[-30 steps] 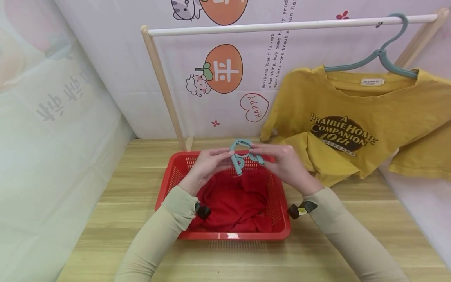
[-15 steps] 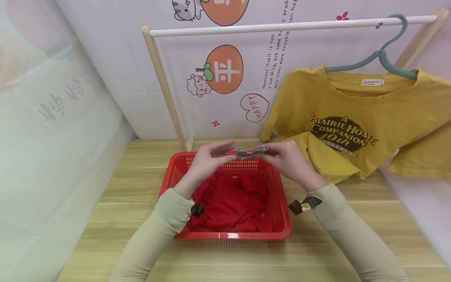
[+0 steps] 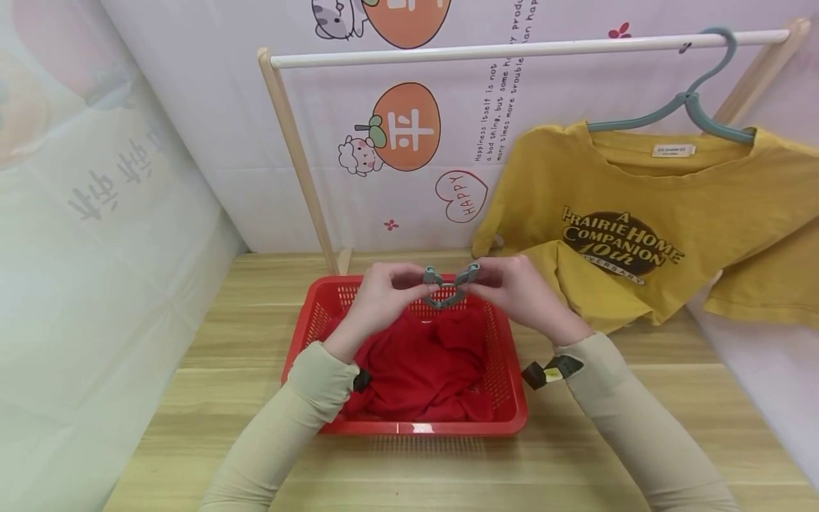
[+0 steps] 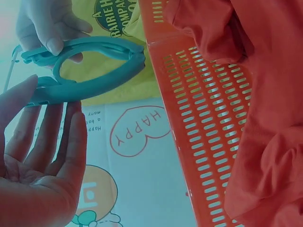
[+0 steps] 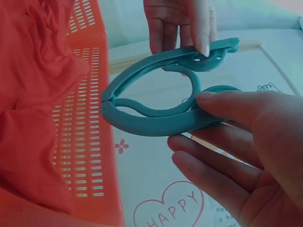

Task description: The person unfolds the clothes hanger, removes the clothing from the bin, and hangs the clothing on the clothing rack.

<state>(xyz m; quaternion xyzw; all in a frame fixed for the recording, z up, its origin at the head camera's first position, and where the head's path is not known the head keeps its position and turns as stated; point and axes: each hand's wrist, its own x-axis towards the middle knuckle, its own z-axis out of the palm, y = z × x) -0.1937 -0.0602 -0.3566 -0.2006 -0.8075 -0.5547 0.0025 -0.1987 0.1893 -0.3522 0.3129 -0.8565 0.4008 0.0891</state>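
The left hand (image 3: 387,290) pinches one arm of the teal hinged piece (image 5: 161,125) between thumb and fingers, a grip that seems meant to steer that arm alone. The piece sits in midair between the hands, above the far part of the red basket (image 3: 448,428), its hinged end turned toward the red cloth (image 3: 416,370) heaped inside. The right hand (image 3: 508,288) pinches the other arm, so both grips grasp the piece, its free ends apart. Farther right, the yellow shirt (image 3: 544,192) drapes from a hanger (image 3: 689,103) hooked over the white rail (image 3: 397,56), presumably to spread its neckline. As for room, the desk (image 3: 243,320) shows bare wood left of the basket, giving the left arm space; the basket's far rim lies under the hands; rightward looks tightest, with the right hand near the shirt's folds, touching or not I cannot tell.
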